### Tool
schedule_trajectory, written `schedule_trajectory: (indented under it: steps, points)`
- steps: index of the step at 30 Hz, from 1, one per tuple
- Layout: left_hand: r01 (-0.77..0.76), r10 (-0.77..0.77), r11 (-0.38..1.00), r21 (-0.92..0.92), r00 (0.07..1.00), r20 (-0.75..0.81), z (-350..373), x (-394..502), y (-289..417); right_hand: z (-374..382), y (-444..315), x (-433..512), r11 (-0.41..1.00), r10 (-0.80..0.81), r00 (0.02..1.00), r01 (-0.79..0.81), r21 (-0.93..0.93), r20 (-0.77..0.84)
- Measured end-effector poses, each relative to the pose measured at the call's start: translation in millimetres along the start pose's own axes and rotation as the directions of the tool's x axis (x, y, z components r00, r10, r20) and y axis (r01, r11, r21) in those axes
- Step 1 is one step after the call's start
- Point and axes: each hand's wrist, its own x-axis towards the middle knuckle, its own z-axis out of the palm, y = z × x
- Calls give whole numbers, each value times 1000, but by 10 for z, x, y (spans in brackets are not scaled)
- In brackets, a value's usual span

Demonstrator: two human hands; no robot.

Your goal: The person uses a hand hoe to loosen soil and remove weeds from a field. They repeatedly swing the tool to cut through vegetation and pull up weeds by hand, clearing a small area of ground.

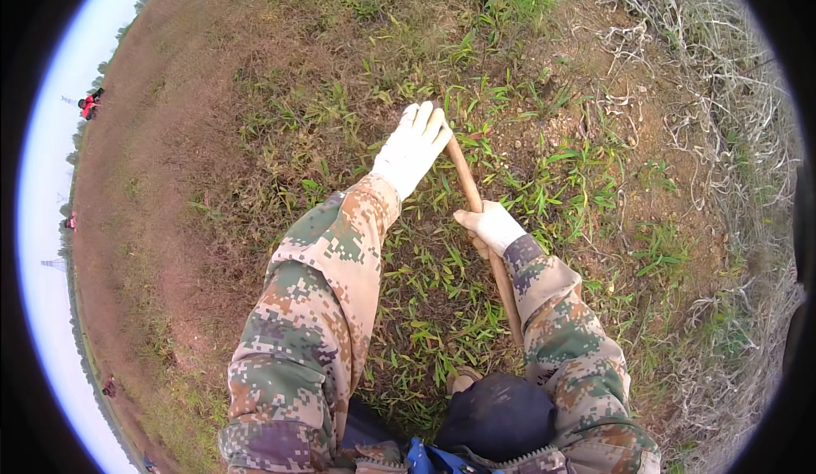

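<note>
My right hand (496,225), in a pale work glove, is closed around a long wooden handle (465,174). The thumb lies across the front, and the handle's lower end (510,308) runs back beside my right forearm. Over the far end of the handle is my left hand (414,149), in a white glove, back of the hand up. Its fingers cover that end, so their grip and any tool head are hidden; a small dark edge shows at the fingertips. Beneath both hands grow low green weeds (446,276).
Bare soil with small stones (599,123) lies to the right, bordered by dry, pale stalks (739,110). Brownish dry grass (172,136) spreads left. My dark-clad knee (500,413) and a shoe (464,379) are near. Far off is a person in red (89,105).
</note>
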Motion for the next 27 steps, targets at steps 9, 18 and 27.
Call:
schedule_trajectory:
  steps: [9, 18, 27]
  points:
    - [308, -182, 915, -260, 891, 416, 595, -786, -203, -116, 771, -997, 966, 172, 980, -147, 214, -103]
    - [320, -105, 858, -400, 874, 474, 559, -1288, 69, -483, 1245, -2321, 943, 297, 874, -207, 260, -385]
    - [50, 36, 944, -326, 968, 250, 603, -1566, 52, 655, 213, 466, 914, -30, 1000, 27, 404, 1]
